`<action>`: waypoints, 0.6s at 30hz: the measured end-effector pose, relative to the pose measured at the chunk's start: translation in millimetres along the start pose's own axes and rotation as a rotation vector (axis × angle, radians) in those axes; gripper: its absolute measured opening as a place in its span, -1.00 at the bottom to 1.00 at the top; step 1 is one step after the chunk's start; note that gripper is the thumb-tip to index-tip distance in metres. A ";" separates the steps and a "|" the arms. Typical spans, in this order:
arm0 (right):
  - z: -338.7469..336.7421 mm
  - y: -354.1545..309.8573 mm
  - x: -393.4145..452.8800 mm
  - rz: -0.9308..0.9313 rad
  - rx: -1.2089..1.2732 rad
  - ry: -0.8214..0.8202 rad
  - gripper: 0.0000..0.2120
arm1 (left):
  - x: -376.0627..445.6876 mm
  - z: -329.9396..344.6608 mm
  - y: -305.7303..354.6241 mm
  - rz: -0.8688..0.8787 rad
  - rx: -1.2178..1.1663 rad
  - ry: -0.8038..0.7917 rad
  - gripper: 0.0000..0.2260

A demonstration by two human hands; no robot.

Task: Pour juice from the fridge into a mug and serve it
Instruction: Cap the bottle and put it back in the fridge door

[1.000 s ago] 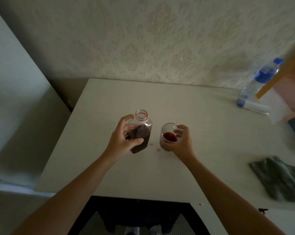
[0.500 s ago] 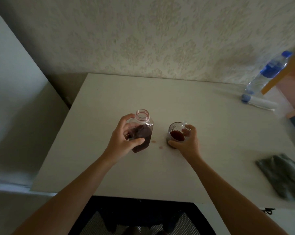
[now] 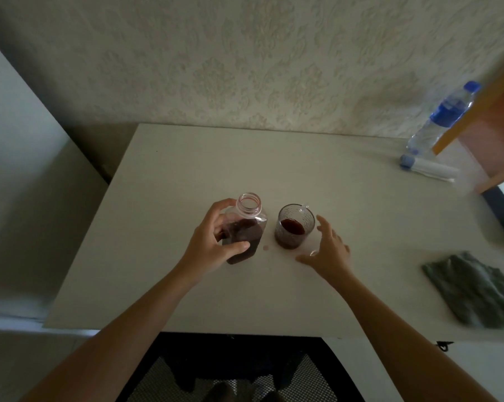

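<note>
A clear juice bottle (image 3: 246, 227) without a cap stands upright on the pale table (image 3: 163, 256), about half full of dark red juice. My left hand (image 3: 213, 245) is wrapped around its lower body. Just to its right stands a clear glass mug (image 3: 294, 226) holding dark red juice. My right hand (image 3: 329, 250) hovers to the right of the mug with fingers spread, apart from the glass. A small red drop (image 3: 265, 248) lies on the table between bottle and mug.
A grey cloth (image 3: 476, 288) lies at the table's right edge. At the back right stand a water bottle with a blue cap (image 3: 442, 117), a white tube lying flat (image 3: 427, 168), and a wooden frame (image 3: 488, 126). A black mesh chair (image 3: 230, 369) sits below the near edge.
My right hand has let go of the mug and drawn back to the right with fingers spread. The mug now stands alone. My left hand still holds the bottle.
</note>
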State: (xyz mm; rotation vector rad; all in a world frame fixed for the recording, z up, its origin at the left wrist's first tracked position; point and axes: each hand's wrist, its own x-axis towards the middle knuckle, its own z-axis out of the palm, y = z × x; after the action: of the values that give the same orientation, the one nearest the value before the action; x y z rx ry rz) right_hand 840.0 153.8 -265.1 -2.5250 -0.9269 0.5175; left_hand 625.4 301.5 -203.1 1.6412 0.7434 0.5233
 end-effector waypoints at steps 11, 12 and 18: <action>8.5 25.5 -12.6 -0.118 -0.075 0.114 -0.69 | -10.0 25.1 -2.0 0.012 0.033 -0.073 -0.34; 4.0 23.4 -15.2 -0.099 -0.031 0.176 -0.71 | -10.6 25.3 -0.2 0.012 0.037 -0.073 -0.35; -64.9 -31.1 -27.9 -0.084 0.571 0.432 -0.85 | -13.1 20.0 28.7 0.027 0.075 -0.092 -0.31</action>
State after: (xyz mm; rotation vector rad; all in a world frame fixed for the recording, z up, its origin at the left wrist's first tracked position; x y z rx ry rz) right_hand 834.2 141.3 -189.1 -1.9560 -0.6078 0.1603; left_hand 635.5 275.6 -178.3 1.7355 0.6812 0.4403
